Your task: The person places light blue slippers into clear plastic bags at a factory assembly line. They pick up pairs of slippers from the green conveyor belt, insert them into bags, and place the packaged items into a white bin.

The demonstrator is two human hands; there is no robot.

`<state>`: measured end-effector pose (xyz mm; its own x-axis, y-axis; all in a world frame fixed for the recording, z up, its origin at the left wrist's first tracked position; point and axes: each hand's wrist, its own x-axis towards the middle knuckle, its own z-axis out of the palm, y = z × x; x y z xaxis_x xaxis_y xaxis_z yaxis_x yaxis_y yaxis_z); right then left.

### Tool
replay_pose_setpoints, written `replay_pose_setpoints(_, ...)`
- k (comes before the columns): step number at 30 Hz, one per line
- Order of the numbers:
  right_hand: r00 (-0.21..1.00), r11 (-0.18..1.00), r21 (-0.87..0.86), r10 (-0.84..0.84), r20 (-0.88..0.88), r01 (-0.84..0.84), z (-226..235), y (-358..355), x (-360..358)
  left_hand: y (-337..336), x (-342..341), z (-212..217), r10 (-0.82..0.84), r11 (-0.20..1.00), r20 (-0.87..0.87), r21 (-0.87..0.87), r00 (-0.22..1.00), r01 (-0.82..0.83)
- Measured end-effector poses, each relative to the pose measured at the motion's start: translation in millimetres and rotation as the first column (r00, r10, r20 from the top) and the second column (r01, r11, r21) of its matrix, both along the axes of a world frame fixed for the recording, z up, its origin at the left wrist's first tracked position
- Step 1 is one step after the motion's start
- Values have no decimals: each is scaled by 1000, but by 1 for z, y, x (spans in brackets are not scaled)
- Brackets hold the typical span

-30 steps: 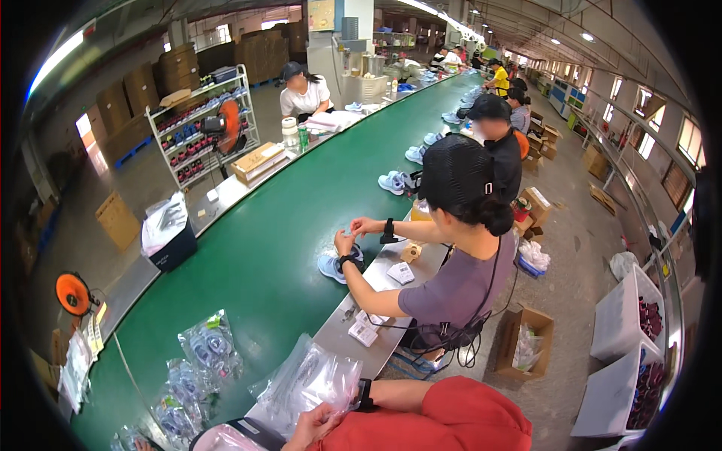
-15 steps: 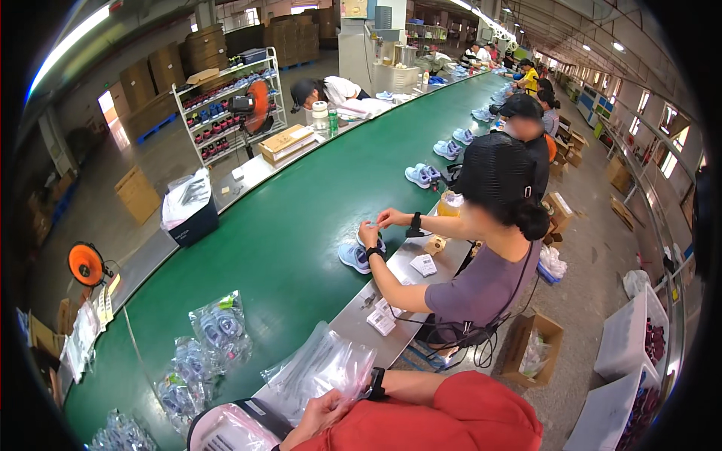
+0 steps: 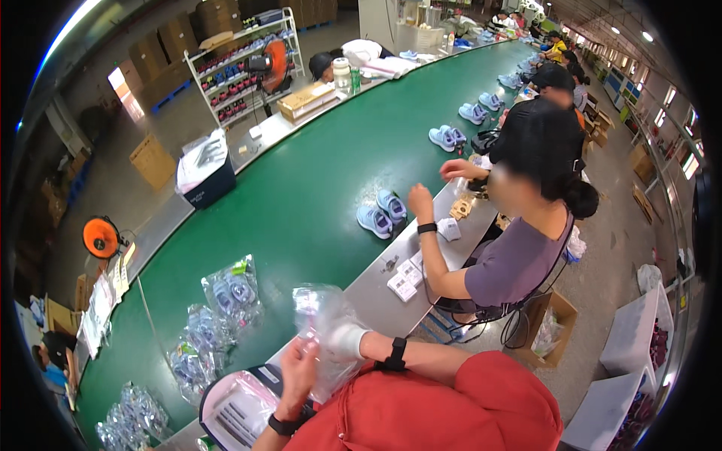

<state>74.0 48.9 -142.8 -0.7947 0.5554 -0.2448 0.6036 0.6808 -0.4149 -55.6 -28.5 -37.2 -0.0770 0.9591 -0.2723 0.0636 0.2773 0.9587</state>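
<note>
A clear plastic bag is held up at the belt's near edge, in front of my red clothing. My left hand pinches its near side with closed fingers. My right hand looks white, perhaps gloved, and is against or inside the bag; motion smears its fingers. Left of my left hand is a dark-rimmed container with clear and pinkish plastic bags in it. Beyond it on the green belt lie bagged light-blue shoes, with several more bagged pairs nearer me.
A co-worker sits to the right, hands raised near an unbagged pair of shoes on the belt. White cards lie on the metal ledge. Across the belt stand a dark bin and an orange fan.
My hands have lifted from low by my clothing, raising the bag, and moved apart. The co-worker's hands have left the shoes. The view has shifted, moving the scene rightward.
</note>
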Motion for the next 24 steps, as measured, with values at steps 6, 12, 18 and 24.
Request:
replay_pose_setpoints(6, 862, 916, -397, -159, -481, -53, 87, 18, 28, 45, -20, 10, 212, 957, 45, 196, 976, -216)
replay_pose_setpoints(12, 320, 720, -680, -682, -658, 136, 107, 106, 83, 78, -25, 18, 278, 940, 41, 193, 960, -281)
replay_pose_setpoints(18, 781, 718, 311, -594, -193, 623, 0, 204, 169, 119, -4, 24, 262, 964, -21, 57, 965, -261)
replay_pose_setpoints(24, 812, 720, 479, -583, 24, 503, -72, 232, 192, 151, 2, 3, 293, 955, -86, -9, 952, -295)
